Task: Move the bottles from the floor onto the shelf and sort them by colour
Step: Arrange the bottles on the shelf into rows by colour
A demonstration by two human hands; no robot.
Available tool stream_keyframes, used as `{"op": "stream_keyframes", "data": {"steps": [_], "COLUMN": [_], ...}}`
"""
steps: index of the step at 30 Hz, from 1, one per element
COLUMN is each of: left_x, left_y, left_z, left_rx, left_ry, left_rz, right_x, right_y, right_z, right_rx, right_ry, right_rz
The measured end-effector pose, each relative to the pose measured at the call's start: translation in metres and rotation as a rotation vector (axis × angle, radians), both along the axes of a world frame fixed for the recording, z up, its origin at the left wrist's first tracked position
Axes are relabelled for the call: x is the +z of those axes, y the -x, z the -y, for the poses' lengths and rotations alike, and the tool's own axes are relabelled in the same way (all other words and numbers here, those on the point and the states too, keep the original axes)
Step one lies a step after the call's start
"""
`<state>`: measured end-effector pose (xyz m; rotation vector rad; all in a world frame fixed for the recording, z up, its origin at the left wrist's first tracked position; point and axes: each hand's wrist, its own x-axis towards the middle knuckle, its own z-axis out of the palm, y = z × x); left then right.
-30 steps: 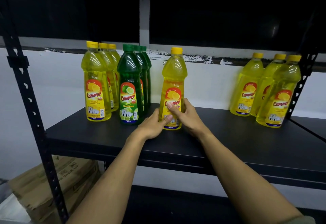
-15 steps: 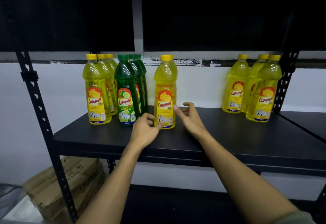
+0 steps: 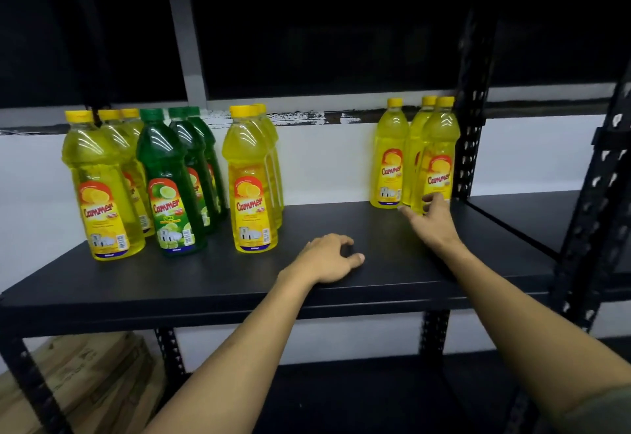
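Several clear plastic bottles stand in rows on the flat matte-black metal shelf [image 3: 392, 283], and each row hides most of the ones behind its front bottle, so only caps and shoulders show at the back. Beyond the left hand [image 3: 329, 257], which rests knuckles-up on the shelf with its fingers curled loosely together and holding nothing, are a row of yellow-liquid bottles with yellow caps [image 3: 99, 187], a row of dark green bottles with green caps [image 3: 170, 191] and a second yellow row [image 3: 251, 187]. Front labels read "Cammer" in red script over a citrus picture; the smaller print is too blurred to read. The right hand [image 3: 432, 220] reaches with fingers spread apart, its fingertips at the base of the nearest bottle of a yellow trio [image 3: 438, 146]; whether they touch it is unclear. Below the left forearm, brown cardboard boxes [image 3: 78, 385] are cut off by the frame.
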<state>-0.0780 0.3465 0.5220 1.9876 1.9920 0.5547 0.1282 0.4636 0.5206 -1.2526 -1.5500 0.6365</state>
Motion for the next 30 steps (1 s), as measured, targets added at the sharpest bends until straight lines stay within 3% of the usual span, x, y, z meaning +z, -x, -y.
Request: {"op": "stream_keyframes", "data": {"steps": [4, 10, 14, 26, 30], "left_x": [0.001, -0.003, -0.005, -0.004, -0.003], "left_y": [-0.013, -0.031, -0.048, -0.074, -0.068], "left_z": [-0.033, -0.081, -0.113, -0.153, -0.137], "left_rx": [-0.018, -0.031, -0.045, -0.136, -0.066], "left_ry": [0.043, 0.016, -0.026, -0.141, -0.162], "left_rz": [-0.082, -0.125, -0.113, 0.344, 0.426], "right_x": [0.001, -0.001, -0.007, -0.001, -0.001], "right_y": [-0.018, -0.026, -0.032, -0.027, -0.018], "right_z": [-0.018, -0.052, -0.084, -0.085, -0.064], "right_rx": [-0.024, -0.168, -0.141, -0.026, 0.163], "right_ry": [0.034, -0.016, -0.031, -0.133, -0.118], "right_rz": [-0.166, -0.146, -0.181, 0.001, -0.140]}}
